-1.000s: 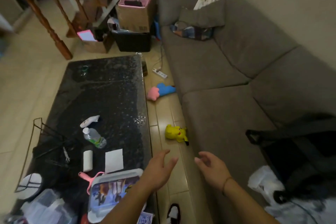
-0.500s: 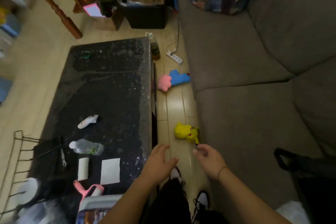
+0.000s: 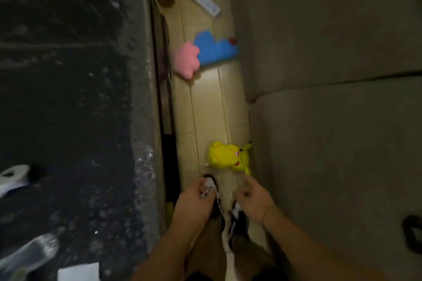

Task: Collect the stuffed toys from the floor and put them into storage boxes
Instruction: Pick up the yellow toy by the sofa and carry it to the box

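Both hands are held out low over the floor strip between table and sofa: the left hand point(image 3: 196, 201) and right hand point(image 3: 252, 198) are blurred, fingers loosely spread, nothing gripped. The yellow stuffed toy point(image 3: 229, 157) lies just ahead against the sofa point(image 3: 331, 121); a pink and blue stuffed toy point(image 3: 205, 53) is seen farther on.

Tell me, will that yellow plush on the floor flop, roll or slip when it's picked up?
The yellow plush looks soft and stuffed, so it will probably squash under the fingers and feel light for its size. Its fuzzy fabric should not be slippery. It lies on its side against the sofa, lumpy rather than round, so rolling seems unlikely.
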`<state>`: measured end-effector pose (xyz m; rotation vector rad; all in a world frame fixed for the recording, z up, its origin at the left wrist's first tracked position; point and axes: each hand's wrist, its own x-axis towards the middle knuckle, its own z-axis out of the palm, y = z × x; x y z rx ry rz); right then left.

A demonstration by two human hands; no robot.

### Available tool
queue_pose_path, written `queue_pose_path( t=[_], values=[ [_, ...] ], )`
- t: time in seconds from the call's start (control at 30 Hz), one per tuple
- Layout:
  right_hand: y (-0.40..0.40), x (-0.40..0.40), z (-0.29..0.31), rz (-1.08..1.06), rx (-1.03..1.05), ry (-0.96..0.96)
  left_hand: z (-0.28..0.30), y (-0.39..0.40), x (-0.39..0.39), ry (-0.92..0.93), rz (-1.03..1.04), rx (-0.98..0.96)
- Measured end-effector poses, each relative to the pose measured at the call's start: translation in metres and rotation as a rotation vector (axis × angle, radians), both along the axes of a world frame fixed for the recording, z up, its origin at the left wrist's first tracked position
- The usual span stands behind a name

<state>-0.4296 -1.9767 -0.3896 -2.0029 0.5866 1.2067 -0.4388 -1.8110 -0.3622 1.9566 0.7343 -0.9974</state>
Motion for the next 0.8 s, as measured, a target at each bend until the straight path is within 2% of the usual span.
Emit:
queue_pose_path(
  t=[0.07, 0.13, 0.23, 0.3, 0.37, 0.47, 0.53, 0.63, 0.73, 0.8],
  values=[
    [0.004, 0.017, -0.069, 0.008, -0.034, -0.023, -0.067, -0.004, 0.017, 0.09, 0.07, -0.057],
    [0.009, 0.029, -0.138, -0.073, -0.116, -0.026, -0.14, -0.011, 0.032, 0.212, 0.237, -0.106],
    [0.019, 0.041, -0.227, -0.236, -0.193, 0.099, -0.24, -0.018, 0.037, 0.383, 0.528, -0.17],
    [0.026, 0.049, -0.276, -0.397, -0.218, 0.202, -0.298, -0.021, 0.034, 0.421, 0.598, -0.165],
    [0.026, 0.052, -0.317, -0.563, -0.271, 0.217, -0.345, -0.023, 0.034, 0.404, 0.642, -0.188],
    [0.026, 0.044, -0.352, -0.561, -0.382, 0.13, -0.399, -0.028, 0.03, 0.402, 0.707, -0.273],
    [0.025, 0.036, -0.359, -0.521, -0.402, 0.073, -0.414, -0.03, 0.028, 0.357, 0.753, -0.316],
    [0.023, 0.029, -0.343, -0.519, -0.356, -0.003, -0.398, -0.03, 0.026, 0.374, 0.815, -0.364],
    [0.019, 0.032, -0.294, -0.42, -0.318, -0.076, -0.342, -0.029, 0.017, 0.401, 0.809, -0.351],
    [0.018, 0.04, -0.246, -0.318, -0.291, -0.153, -0.285, -0.032, 0.015, 0.353, 0.696, -0.298]
  ],
)
